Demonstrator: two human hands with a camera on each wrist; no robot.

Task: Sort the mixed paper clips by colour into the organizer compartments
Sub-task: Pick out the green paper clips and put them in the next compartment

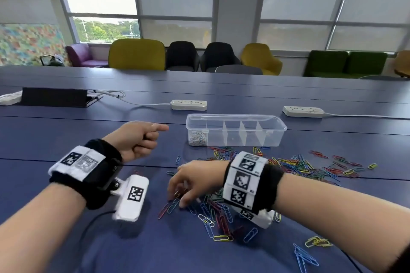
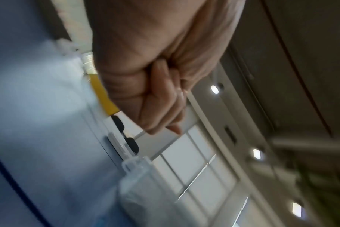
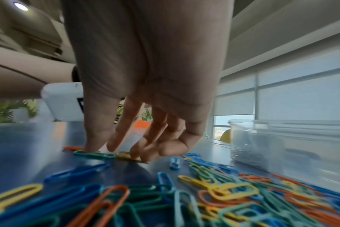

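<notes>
Mixed coloured paper clips [image 1: 299, 166] lie scattered across the blue table [image 1: 66, 139], in front of the clear organizer [image 1: 236, 129] and under my right wrist. Only the organizer's leftmost compartment holds pale clips [image 1: 197, 138]. My right hand [image 1: 177, 195] reaches down onto the near clips. In the right wrist view, the right hand [image 3: 122, 147] has its fingertips on the table, touching a yellow clip [image 3: 124, 155] beside a green clip [image 3: 95, 155]. My left hand [image 1: 155, 131] hovers left of the organizer with fingers curled. The left hand [image 2: 165, 107] shows no clip in it.
Two white power strips [image 1: 188, 105] [image 1: 302, 111] lie behind the organizer, and a dark box [image 1: 55, 97] with cables sits far left. Small yellow [image 1: 317, 242] and blue [image 1: 304, 257] clip bunches lie near the front right. Chairs stand beyond the table.
</notes>
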